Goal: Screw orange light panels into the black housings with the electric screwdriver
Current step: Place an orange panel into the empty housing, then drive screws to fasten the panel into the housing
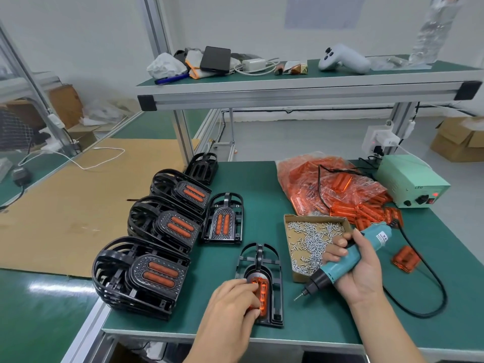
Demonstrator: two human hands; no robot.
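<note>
Your shallow brown cardboard tray (293, 273) sat on the green bench mat (262, 179) just right of the work, its floor strewn with small silver screws (309, 242) lying loose and thickest toward the middle. Behind it, the crinkled clear plastic bag (327, 184) bulged with orange light panels, and more loose orange panels (366, 213) had spilled beside it toward the pale green power box (411, 184); one stray orange panel (406, 259) lay alone to your right. In front of you the open black plastic housing (275, 263) lay flat near the bench's front edge, arched end away from you, with a translucent orange light panel (263, 294) seated in its oval pocket, two long slots glowing through it. Your left hand (230, 307) rested on that panel, fingers curled over its left side and pressing it down; whether your thumb hooked under the edge was hard to tell. Your right hand (358, 265) was wrapped firmly round the teal electric screwdriver (348, 258), bit (298, 297) angled down-left, hovering just right of the housing and apart from it. To the left, three stacks of finished black housings with orange inserts (146, 279) stood in a row, one more finished unit (224, 221) beside them.
</note>
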